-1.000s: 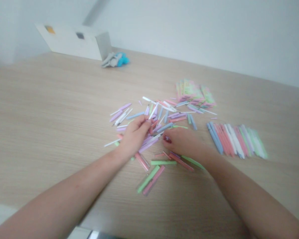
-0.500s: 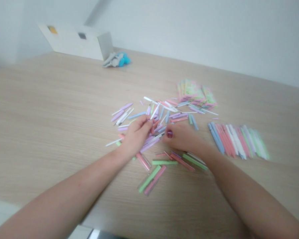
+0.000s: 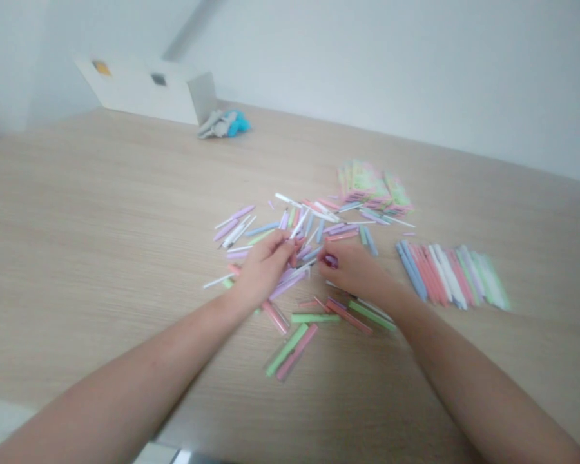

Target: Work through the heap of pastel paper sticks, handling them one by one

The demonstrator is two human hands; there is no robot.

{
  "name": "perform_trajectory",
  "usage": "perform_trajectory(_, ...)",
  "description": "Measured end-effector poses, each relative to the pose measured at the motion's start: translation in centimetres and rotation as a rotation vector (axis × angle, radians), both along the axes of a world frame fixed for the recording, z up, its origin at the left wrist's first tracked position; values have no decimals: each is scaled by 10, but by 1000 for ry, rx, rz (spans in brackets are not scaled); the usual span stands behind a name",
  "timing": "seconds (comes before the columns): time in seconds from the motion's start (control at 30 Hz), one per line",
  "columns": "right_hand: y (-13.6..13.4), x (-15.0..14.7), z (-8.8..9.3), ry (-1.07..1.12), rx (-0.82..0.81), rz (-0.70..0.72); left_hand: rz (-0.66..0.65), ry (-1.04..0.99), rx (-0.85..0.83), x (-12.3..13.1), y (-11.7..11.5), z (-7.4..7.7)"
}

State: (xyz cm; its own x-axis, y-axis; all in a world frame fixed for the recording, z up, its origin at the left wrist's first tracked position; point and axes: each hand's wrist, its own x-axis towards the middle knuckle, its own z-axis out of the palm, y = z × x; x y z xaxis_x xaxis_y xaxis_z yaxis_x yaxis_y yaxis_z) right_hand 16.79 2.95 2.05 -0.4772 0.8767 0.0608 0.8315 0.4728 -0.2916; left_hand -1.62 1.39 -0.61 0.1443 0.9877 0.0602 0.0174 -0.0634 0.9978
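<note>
A loose heap of slim pastel plastic sticks point(image 3: 290, 258) in lilac, blue, pink, green and white lies scattered on the wooden tabletop point(image 3: 101, 258). Some sticks sit in clear sleeves. My left hand point(image 3: 265, 270) rests over the heap's left side, fingers curled together among the sticks. My right hand point(image 3: 350, 274) lies just to the right, its fingertips drawn together around a small dark red spot. Whether either hand holds a stick is hidden. A green stick point(image 3: 371, 316) and a pink one point(image 3: 348, 317) lie just below my right hand.
A neat row of pastel sticks point(image 3: 449, 277) lies to the right of the heap. Behind it stands a stack of green and pink printed packets point(image 3: 372, 190). A white box point(image 3: 140, 90) and a grey and blue soft object point(image 3: 225, 124) sit at the table's far edge, against a white wall.
My hands stay over the heap, and my right fingertips have drawn closer together. The whole view has shifted slightly as my head moved.
</note>
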Motion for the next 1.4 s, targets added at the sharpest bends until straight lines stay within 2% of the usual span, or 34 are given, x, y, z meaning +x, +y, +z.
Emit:
perform_trajectory(0.13, -9, 6, 4, 110, -25, -92, -23, 44, 21, 1, 1, -2)
perform_trajectory(0.37, -33, 23, 5, 458, -108, -351, -213, 180, 7, 3, -3, -7)
perform_trajectory(0.57, -49, 28, -6, 747, -237, -419, -328, 251, 48, 4, -7, -8)
perform_trajectory(0.77, -52, 37, -8, 947, -242, -451, -422, 314, 145, 3, -13, -4)
perform_trajectory(1.07, -58, 39, -7, 816, -118, -378, -504, 366, 199, 3, -20, 6)
perform_trajectory(1.4, -60, 43, -3, 817, -115, -359, -494, 376, 201, 2, -21, 9)
